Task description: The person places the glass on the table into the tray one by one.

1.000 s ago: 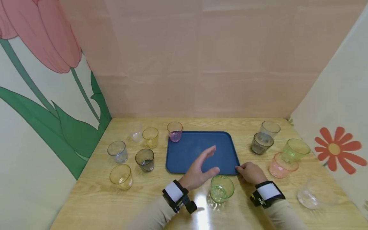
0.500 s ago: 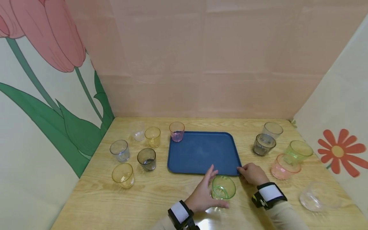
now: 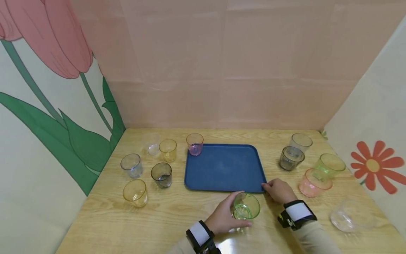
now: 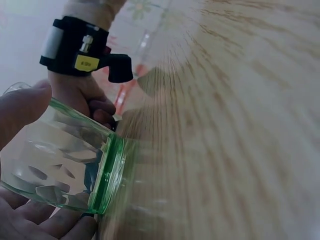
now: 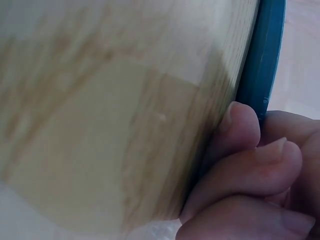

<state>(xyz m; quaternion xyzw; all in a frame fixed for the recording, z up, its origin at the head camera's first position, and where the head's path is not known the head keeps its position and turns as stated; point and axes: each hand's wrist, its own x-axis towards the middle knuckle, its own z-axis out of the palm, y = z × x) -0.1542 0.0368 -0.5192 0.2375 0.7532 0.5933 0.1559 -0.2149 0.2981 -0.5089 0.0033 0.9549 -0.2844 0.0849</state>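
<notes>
My left hand (image 3: 226,216) wraps thumb and fingers round a clear green tumbler (image 3: 246,207), which stands upright in front of the blue tray. In the left wrist view the tumbler's thick base (image 4: 111,175) is against the table, with the thumb on one side and fingers on the other. My right hand (image 3: 279,190) pinches the near right corner of the blue tray (image 3: 225,169). The right wrist view shows its curled fingers (image 5: 250,175) at the tray's edge. A pink tumbler (image 3: 195,144) stands at the tray's far left corner.
Left of the tray stand several tumblers, among them a grey one (image 3: 162,175) and an amber one (image 3: 135,193). To the right are a dark grey tumbler (image 3: 290,158), a coral one (image 3: 314,183), a yellow-green one (image 3: 330,165) and a clear one (image 3: 344,217). A pink wall (image 3: 222,70) rises behind.
My left hand has come down from over the tray's near edge to the green tumbler and closed its fingers round it. The right hand has stayed on the tray corner.
</notes>
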